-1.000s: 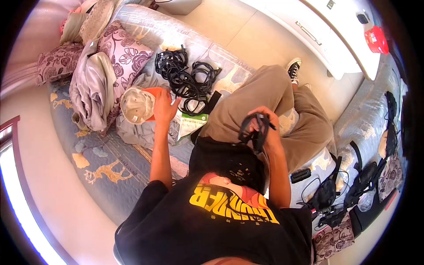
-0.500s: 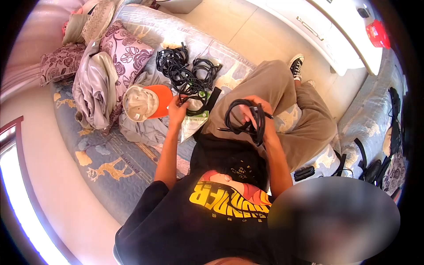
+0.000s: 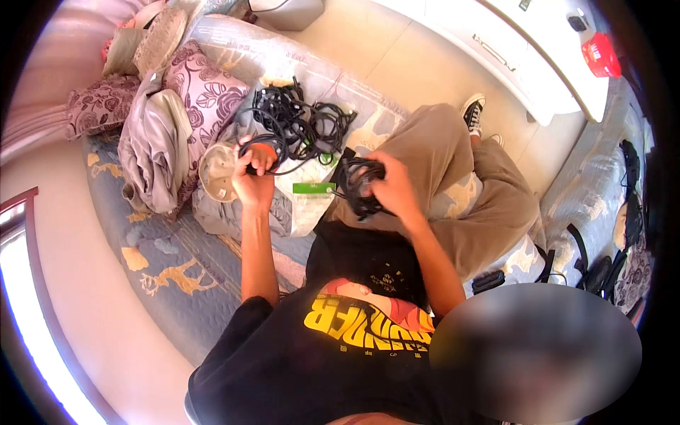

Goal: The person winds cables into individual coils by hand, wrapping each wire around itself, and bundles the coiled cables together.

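My left hand (image 3: pixel 253 180) is closed around a loop of black cable (image 3: pixel 283 157) and lifts it in front of the cap (image 3: pixel 216 173), whose orange brim is mostly covered. This loop overlaps the tangled pile of black cables (image 3: pixel 301 117) on the bed. In my right hand (image 3: pixel 391 185) is a coiled black cable (image 3: pixel 360 185), gripped from its right side beside my thigh. Under and between the hands lies a white packet with a green strip (image 3: pixel 314 188); the cables cover part of it.
Patterned pillows (image 3: pixel 205 88) and a crumpled grey cloth (image 3: pixel 152 145) lie on the left of the quilted bed (image 3: pixel 177 262). My crossed legs (image 3: pixel 453 163) are to the right. A black case (image 3: pixel 489 280) rests near my right elbow. A white drawer cabinet (image 3: pixel 510 57) stands beyond.
My left hand has moved left and slightly up, drawing a cable loop off the packet and over the cap. My right hand has shifted left with its coil, which has turned.
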A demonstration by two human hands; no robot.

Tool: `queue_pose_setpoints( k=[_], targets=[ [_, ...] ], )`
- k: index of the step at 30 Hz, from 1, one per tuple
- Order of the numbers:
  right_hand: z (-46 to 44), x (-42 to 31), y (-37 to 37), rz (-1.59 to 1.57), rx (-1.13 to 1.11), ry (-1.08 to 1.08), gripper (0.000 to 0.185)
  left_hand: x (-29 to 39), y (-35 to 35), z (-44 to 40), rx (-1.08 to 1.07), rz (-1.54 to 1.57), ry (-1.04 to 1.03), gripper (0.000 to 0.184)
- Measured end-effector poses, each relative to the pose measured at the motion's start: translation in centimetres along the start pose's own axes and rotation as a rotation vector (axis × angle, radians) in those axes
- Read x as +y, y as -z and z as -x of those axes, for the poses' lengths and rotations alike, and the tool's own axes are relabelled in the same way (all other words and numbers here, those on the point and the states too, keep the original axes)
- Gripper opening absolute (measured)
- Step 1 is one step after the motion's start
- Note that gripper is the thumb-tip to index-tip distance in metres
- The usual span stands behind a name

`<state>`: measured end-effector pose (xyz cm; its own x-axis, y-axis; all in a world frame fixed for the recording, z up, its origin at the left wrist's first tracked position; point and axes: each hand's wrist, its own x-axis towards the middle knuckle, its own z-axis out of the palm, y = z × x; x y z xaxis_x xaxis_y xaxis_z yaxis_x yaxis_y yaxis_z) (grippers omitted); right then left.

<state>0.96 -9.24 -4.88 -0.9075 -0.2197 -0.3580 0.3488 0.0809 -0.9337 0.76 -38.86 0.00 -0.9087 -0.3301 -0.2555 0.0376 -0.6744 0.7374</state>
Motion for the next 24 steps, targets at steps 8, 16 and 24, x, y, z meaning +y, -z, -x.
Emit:
queue_pose_setpoints(
  k=[8,16,24],
  targets=[
    [-3.2,4.8,-9.0,0.312,-0.081,0.316,0.055,-0.6,-11.7,-0.5,-0.418,0.308,-0.015,0.051],
    [3.6,-6.9,3.6,-0.64,0.254,0.325,0.031,-9.0,-16.0,1.6,-0.503,0.233,0.258,0.076],
    [5.8,-5.3,4.9,-0.933,0.456,0.344,0.01,-12.8,-19.8,2.7,-0.506,0.137,0.389,0.08]
  ],
)
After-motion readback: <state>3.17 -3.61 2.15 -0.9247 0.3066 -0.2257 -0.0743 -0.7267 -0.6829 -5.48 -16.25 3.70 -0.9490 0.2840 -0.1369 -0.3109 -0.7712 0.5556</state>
